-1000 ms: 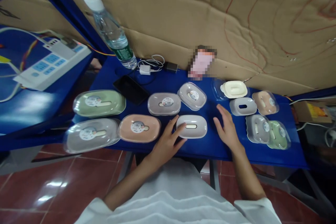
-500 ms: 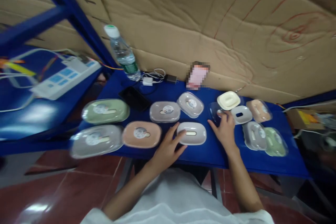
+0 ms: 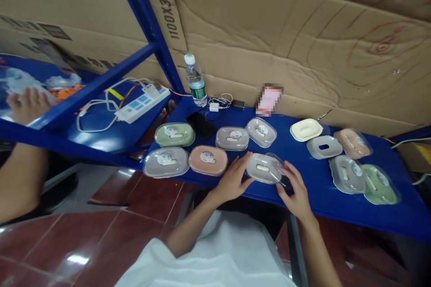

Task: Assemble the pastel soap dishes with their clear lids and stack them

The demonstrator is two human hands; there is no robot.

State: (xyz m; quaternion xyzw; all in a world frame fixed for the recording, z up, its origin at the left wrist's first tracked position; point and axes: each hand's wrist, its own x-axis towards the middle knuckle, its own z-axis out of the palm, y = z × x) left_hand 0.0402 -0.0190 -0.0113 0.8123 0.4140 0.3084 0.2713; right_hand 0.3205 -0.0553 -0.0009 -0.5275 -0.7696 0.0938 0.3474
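My right hand (image 3: 296, 190) pinches a clear plastic lid (image 3: 278, 168) over the grey oval soap dish (image 3: 262, 168) at the blue bench's (image 3: 303, 197) near edge; my left hand's (image 3: 232, 179) fingers (image 3: 245, 162) rest released against its left side, cream dish (image 3: 305, 129) beyond

A storeroom: blue steel racking (image 3: 148, 22) backed by flattened cardboard cartons (image 3: 269, 31).

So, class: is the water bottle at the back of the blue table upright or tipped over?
Upright. The water bottle stands on its base on the blue table, white cap on top, against the cardboard.
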